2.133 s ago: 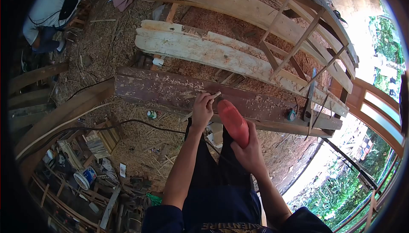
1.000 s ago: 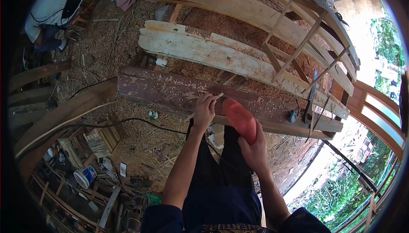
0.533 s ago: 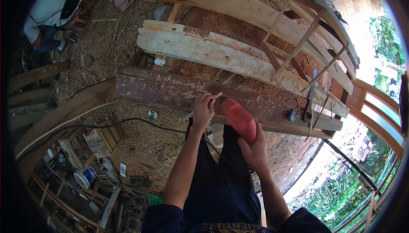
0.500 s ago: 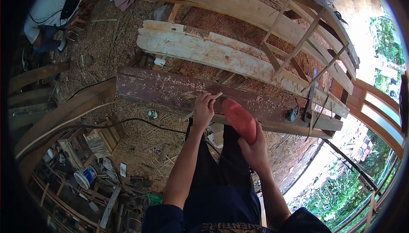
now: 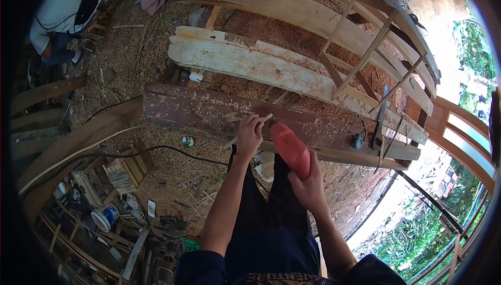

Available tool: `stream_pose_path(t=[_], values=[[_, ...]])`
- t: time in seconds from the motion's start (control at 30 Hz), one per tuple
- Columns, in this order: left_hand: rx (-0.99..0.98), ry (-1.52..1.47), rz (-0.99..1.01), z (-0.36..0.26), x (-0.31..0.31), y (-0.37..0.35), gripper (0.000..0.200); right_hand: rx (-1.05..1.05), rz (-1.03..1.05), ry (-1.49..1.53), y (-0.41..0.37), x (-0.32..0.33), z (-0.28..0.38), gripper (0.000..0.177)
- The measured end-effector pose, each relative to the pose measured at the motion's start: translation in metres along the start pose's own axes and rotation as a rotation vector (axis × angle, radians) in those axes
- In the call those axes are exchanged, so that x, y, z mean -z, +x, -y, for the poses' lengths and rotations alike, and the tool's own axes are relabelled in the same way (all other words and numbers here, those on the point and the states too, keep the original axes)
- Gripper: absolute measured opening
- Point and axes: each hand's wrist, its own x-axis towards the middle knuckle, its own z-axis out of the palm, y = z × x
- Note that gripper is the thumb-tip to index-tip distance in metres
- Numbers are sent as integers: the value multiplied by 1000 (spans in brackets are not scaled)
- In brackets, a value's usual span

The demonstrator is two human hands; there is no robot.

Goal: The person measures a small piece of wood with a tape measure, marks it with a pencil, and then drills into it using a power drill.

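My left hand (image 5: pixel 250 132) pinches a small pale wooden peg (image 5: pixel 266 117) between thumb and fingers, over the near edge of a dark brown board (image 5: pixel 209 108). Wrapped round the lower end of a red bottle (image 5: pixel 290 148) is my right hand (image 5: pixel 309 186). The bottle slants up to the left, its dark narrow tip right by the peg's end. Wood shavings lie scattered on the board around both hands.
Further along the brown board sit a teal tape measure (image 5: pixel 358 141) and a dark-handled saw (image 5: pixel 381 128). Beyond lie a pale weathered plank (image 5: pixel 250 58) and a wooden frame (image 5: pixel 360 61). A black cable (image 5: pixel 156 147) crosses the shaving-covered floor. Another person (image 5: pixel 65 11) is at far left.
My right hand has shifted slightly left and down with the red bottle, its tip staying by the peg. My left hand holds almost still.
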Motion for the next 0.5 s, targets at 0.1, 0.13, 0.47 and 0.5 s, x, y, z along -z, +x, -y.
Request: stream_pose_path(t=[0.1,0.13,0.47,0.5], values=[[-7,-3,-2,1,-1,0,18,-2,13,12,-2,-3,3,65],[-10,-5,-1,2,-1,0,18,-21,16,12,-2,-3,3,65],[14,-25,8,6,-3,-1,18,9,14,15,-4,-7,7,64],[11,-22,9,5,-3,-1,18,15,16,18,-4,-7,8,64]])
